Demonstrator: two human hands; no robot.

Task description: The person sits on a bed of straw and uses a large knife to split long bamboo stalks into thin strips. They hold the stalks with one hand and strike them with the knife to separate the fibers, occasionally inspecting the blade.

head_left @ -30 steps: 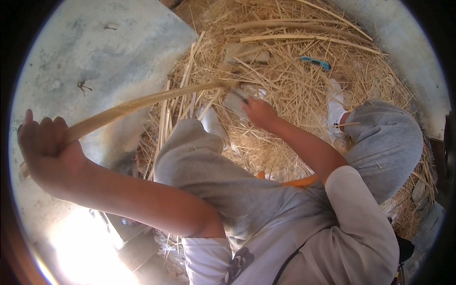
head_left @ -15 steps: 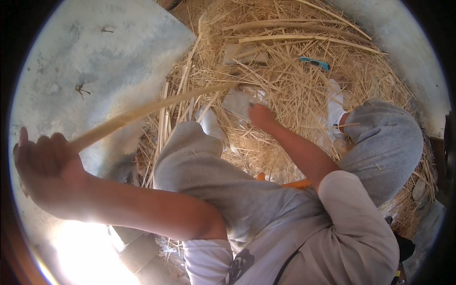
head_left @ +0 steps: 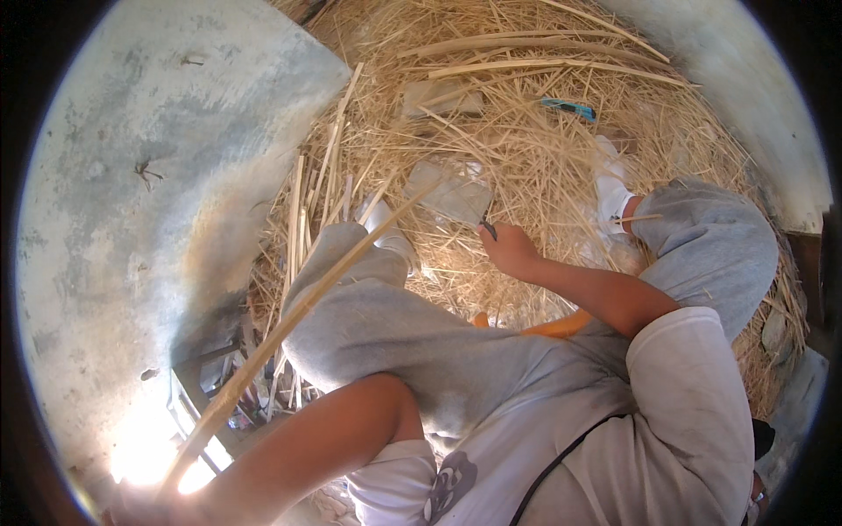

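Note:
A long, pale bamboo strip slants from the lower left up to the straw in front of me. My left hand is closed round its lower end, dim at the picture's rim, its fingers barely visible. The strip's far end lies over a flat greyish block between my feet. Just beside that block's near right corner, my right hand is closed on a small dark tool. Only a short dark tip sticks out, so its kind does not show. The right hand does not touch the strip.
Loose straw and shavings cover the floor. A second flat block, a blue-and-black cutter and long split strips lie farther off. More strips stand by my left knee. Pale walls rise left and right.
My left hand has swung down and back toward the lower left with the bamboo strip, which now slants more steeply. My right hand has come nearer to me and slightly right, off the block.

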